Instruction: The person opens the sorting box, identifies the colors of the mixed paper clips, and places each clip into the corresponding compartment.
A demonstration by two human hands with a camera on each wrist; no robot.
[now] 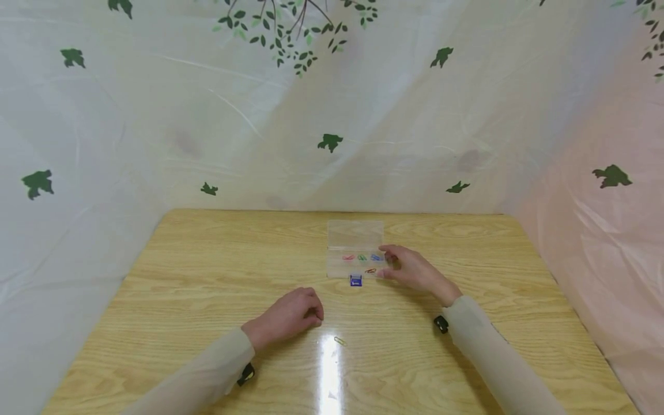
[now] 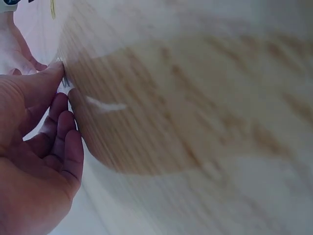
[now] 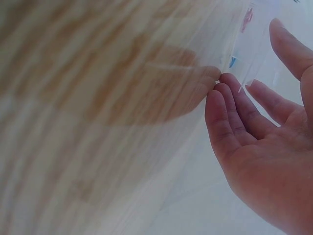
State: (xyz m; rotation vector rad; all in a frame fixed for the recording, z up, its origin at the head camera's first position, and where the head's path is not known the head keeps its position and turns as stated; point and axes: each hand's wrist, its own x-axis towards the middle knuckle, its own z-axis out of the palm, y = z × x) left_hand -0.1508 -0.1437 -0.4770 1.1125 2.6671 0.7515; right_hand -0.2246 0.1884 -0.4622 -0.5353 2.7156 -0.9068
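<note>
A clear plastic case lies on the table with its transparent lid raised behind. Inside it are pink paper clips, green paper clips and blue paper clips, with a red paper clip near the front. My right hand touches the case's right end, thumb spread from the fairly straight fingers. Loosely curled, my left hand rests on the table left of a yellow paper clip; no held thing is discernible.
A small blue piece with white marking is at the case's front edge. The wooden table is enclosed by pale sheeting with leaf prints at the back and sides. A bright reflection crosses the near tabletop.
</note>
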